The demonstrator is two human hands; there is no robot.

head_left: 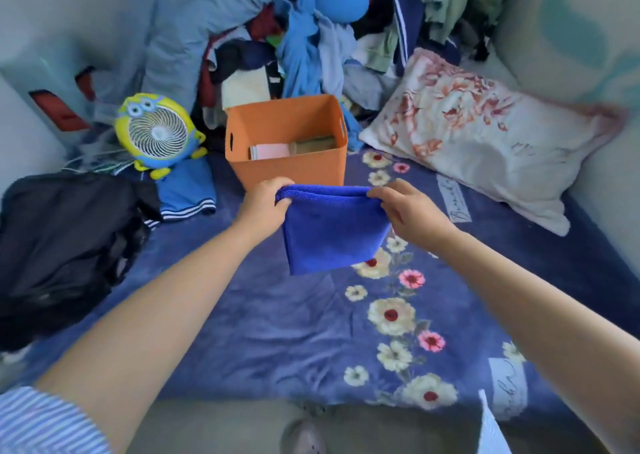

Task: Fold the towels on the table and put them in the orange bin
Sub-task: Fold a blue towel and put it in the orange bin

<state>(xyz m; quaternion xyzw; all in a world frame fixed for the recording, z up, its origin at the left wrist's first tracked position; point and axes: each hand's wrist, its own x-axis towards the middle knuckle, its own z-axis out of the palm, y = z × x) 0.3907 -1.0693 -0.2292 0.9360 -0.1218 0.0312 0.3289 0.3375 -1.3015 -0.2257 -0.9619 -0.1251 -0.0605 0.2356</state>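
Currently: towel folded, held in the air above the bedspread, just in front of the bin. My left hand pinches its top left corner, fingers curled round the edge; my right hand pinches the top right corner the same way. Top edge taut between them, the rest hangs free, touching nothing below. Shape roughly square (layers look doubled at the top hem, count not legible). Bin stands upright, open, with some folded items already at the bottom, pink and tan.

Step in hand, as I judge it: folding finished or nearly so, transfer pending. Next move calls for carrying the towel forward over the near rim and lowering it flat, both corners kept level so the fold does not slip open.
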